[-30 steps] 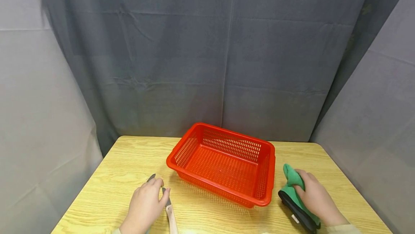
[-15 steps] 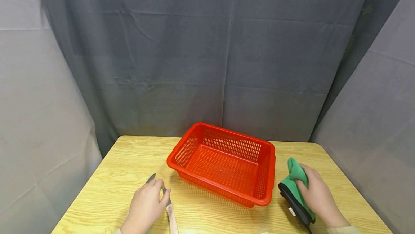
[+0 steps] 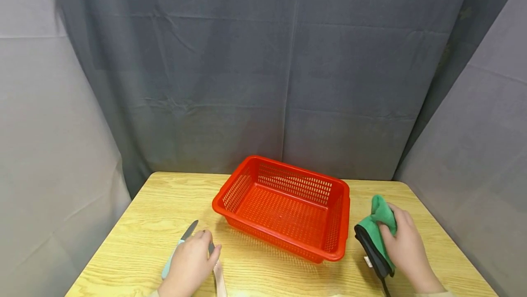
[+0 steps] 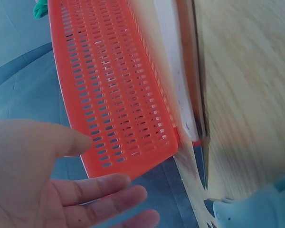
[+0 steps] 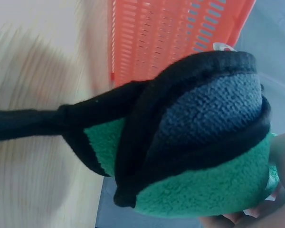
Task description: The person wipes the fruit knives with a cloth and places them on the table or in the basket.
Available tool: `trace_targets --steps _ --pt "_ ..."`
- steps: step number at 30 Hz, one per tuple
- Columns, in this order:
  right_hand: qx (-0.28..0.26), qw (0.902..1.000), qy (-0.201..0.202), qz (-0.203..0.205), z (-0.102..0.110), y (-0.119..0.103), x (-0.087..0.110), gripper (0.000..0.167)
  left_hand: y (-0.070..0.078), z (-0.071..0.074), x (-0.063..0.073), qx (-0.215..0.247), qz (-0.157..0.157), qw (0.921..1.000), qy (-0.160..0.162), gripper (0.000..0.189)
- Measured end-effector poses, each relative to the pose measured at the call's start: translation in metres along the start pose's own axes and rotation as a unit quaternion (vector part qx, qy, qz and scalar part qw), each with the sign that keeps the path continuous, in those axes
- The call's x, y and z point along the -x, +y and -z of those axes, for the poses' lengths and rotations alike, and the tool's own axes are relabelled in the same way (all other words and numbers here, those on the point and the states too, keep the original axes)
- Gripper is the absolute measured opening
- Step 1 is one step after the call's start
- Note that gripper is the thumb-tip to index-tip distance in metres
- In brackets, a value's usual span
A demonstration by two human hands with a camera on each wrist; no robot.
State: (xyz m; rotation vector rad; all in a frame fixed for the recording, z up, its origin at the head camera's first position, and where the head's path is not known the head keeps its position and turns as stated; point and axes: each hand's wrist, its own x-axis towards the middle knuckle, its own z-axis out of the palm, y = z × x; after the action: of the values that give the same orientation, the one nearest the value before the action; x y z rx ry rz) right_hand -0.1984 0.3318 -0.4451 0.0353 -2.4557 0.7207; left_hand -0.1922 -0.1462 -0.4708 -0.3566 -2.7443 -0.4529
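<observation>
My left hand (image 3: pixel 187 262) hovers low over two knives, its fingers and thumb apart with nothing between them in the left wrist view. One knife has a light blue handle (image 4: pixel 256 209) and lies left of the hand, its blade (image 3: pixel 190 230) pointing away from me. The other, with a pale handle (image 3: pixel 220 281), lies to the right; thumb and fingertips overlap its blade in the head view. At the right, my right hand (image 3: pixel 407 251) grips a folded green and grey cloth (image 5: pixel 194 192) with black edging. A black strap (image 5: pixel 28 123) hangs from its lower end.
A red perforated plastic basket (image 3: pixel 271 243) stands on the wooden table (image 3: pixel 131 242) between the hands, its inside bare. Behind the table hangs a dark grey curtain (image 3: pixel 230 82), with paler cloth walls (image 3: pixel 53 127) at the sides.
My right hand has moved up and slightly right with the cloth, and its strap shows more. My left hand has shifted a little right and down, uncovering the light blue handle.
</observation>
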Motion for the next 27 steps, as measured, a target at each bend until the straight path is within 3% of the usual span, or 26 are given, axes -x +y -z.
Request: trace_targets --steps 12,19,27 --pt "-0.015 0.9991 0.027 -0.031 0.008 -0.015 0.004 0.046 0.002 -0.008 0.002 0.0 0.023 0.9968 -0.077 0.041" --pt "-0.013 0.9986 0.042 -0.028 0.01 -0.022 0.005 0.047 -0.001 -0.015 0.003 0.01 0.05 0.9909 -0.125 0.062" --pt "-0.014 0.9981 0.058 -0.017 0.013 -0.029 0.007 0.046 0.001 -0.02 0.007 0.016 0.067 0.9829 -0.171 0.064"
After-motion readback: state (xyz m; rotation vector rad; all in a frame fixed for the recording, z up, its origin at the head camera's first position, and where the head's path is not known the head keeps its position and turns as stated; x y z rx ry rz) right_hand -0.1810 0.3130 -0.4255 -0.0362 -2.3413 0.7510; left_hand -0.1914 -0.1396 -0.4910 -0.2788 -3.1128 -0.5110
